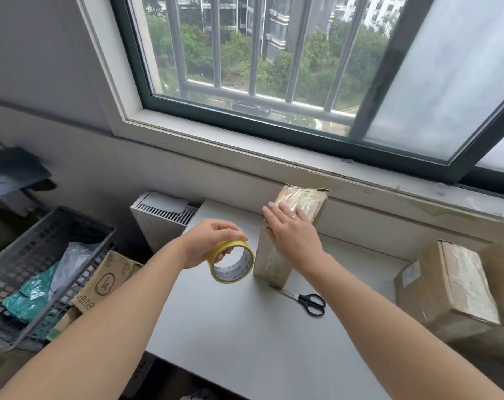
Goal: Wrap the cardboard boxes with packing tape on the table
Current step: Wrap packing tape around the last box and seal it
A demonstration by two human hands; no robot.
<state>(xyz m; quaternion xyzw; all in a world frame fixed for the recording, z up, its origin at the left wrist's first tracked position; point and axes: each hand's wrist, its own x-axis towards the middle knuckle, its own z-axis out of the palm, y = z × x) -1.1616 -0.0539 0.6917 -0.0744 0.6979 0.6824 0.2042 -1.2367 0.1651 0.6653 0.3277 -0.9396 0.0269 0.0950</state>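
Observation:
A tall cardboard box, glossy with tape, stands upright near the back of the grey table. My right hand lies flat with straight fingers on the box's top and near side. Just left of the box, my left hand grips a yellowish roll of packing tape from above, with a finger inside the core. The roll hangs a little above the table and nearly touches the box's left face.
Black-handled scissors lie on the table in front of the box. Two taped cardboard boxes sit at the right edge. Left of the table stand a radiator, a dark plastic crate and a printed carton. A window sill runs behind.

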